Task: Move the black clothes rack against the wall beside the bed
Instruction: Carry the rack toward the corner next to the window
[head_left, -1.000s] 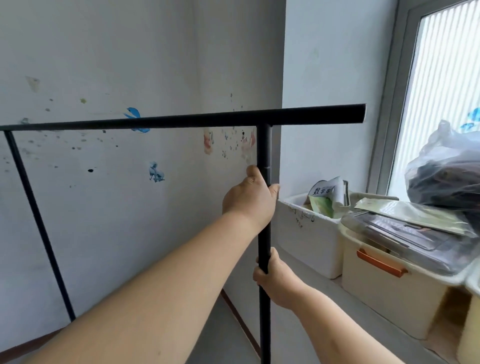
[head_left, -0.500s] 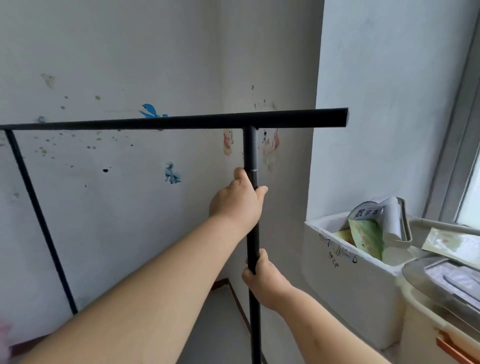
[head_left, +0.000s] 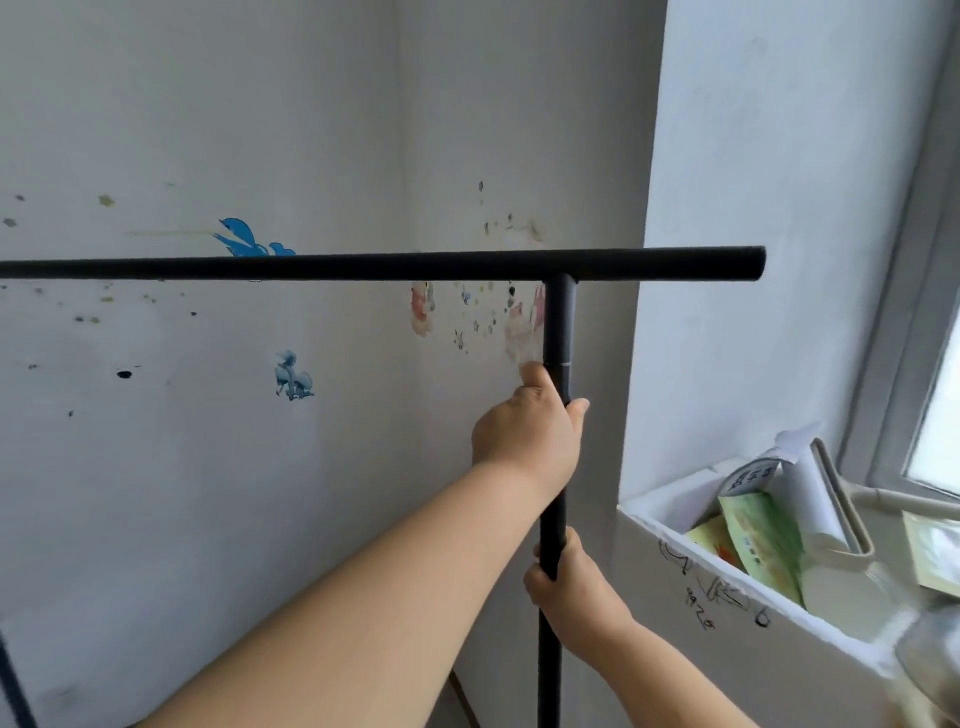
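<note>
Rack position: the rack (head_left: 384, 266) stands near the stained wall (head_left: 208, 467), its top bar level and its right end close to the corner; I cannot tell if it touches the wall, and I see no bed in this view.
Left hand: my left hand (head_left: 524, 439) holds the right post high, fingers (head_left: 579, 407) wrapped tight around the tube just under a joint.
Right hand: my right hand (head_left: 574, 584) grips the same post lower, fingers closed on it too.
Risk, box: the white box (head_left: 691, 587) with booklets stands just beside the post; if I push the rack more to the right, I think the base, which is hidden, can hit it.
Risk, tilt: both hands are on one post only, so the far side can drag or swing, I judge, and the frame can twist.
Risk, wall: the bar end can scrape the paint in the corner.
Writing: a booklet (head_left: 750, 478) shows printed characters, too blurred to read; on the box side are black pen scribbles, perhaps digits, not legible.
</note>
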